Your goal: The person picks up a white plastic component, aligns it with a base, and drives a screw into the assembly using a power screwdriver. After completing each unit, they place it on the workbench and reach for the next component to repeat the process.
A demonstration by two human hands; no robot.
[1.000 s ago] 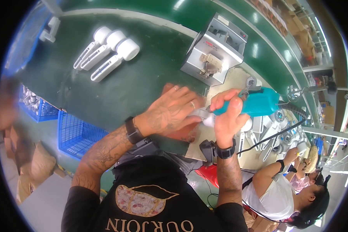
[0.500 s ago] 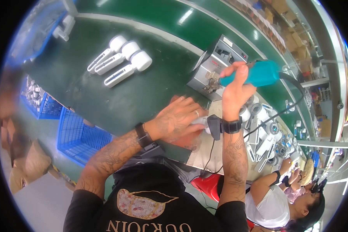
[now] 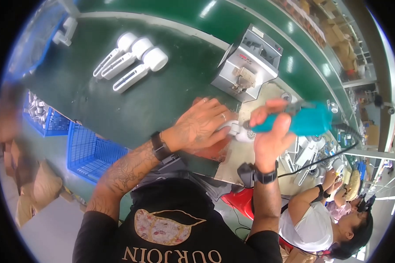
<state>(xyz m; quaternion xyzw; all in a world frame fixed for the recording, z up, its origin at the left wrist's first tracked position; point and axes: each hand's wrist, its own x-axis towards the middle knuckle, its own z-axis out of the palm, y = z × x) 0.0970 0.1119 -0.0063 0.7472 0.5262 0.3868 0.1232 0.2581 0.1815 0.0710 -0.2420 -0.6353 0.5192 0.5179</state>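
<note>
My right hand (image 3: 272, 136) is closed round a teal electric screwdriver (image 3: 311, 120), which has a cord at its rear. The tool lies nearly level, and its tip points left at a white handheld fan (image 3: 245, 133) with a round grille. My left hand (image 3: 202, 125) holds that fan against the bench, its fingers covering most of the handle. Whether the tip touches the fan I cannot tell. Farther off to the left, three white handheld fans (image 3: 156, 59) lie side by side, round heads away from me and slotted handles toward me.
A grey metal screw feeder (image 3: 250, 65) stands beyond my hands. More white fan parts (image 3: 305, 151) are heaped right of my right hand, beneath the black cord. Blue baskets (image 3: 90, 153) stand left below the green bench (image 3: 171, 92). A co-worker (image 3: 309, 223) sits to the right.
My right hand has brought the screwdriver from the screw feeder's front back toward me, down to the fan in my left hand. The left hand stays nearly in place.
</note>
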